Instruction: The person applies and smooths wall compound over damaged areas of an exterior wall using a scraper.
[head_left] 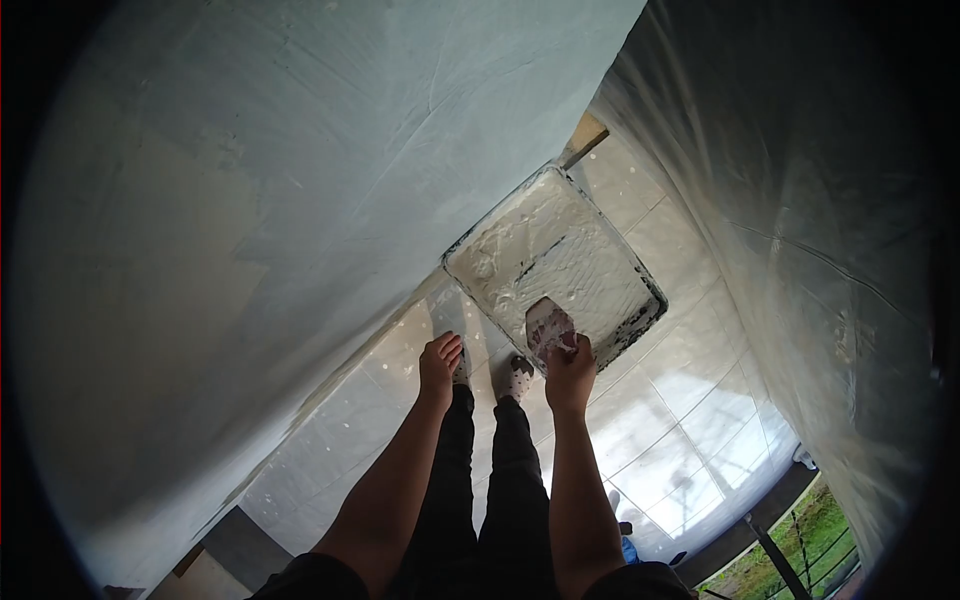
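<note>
In my right hand (570,378) is a flat, brownish, angular piece like a scraper (550,325), smeared with white paste; its exact kind I cannot tell. It overlaps the near corner of a large dark-rimmed tray (535,215). A thick layer of off-white, plaster-like paste (590,245) covers the tray's inside, with ridges and a dark streak across it. My left hand (440,365) holds nothing, its fingers stretched out, to the left of the tray and above my feet.
A pale, patchily coated wall (230,200) rises on the left, close along the tray. Translucent plastic sheeting (800,230) hangs on the right. Light, spattered tiles (660,400) form the floor, where my feet in dotted socks (518,378) stand. Grass (825,535) shows behind a dark railing.
</note>
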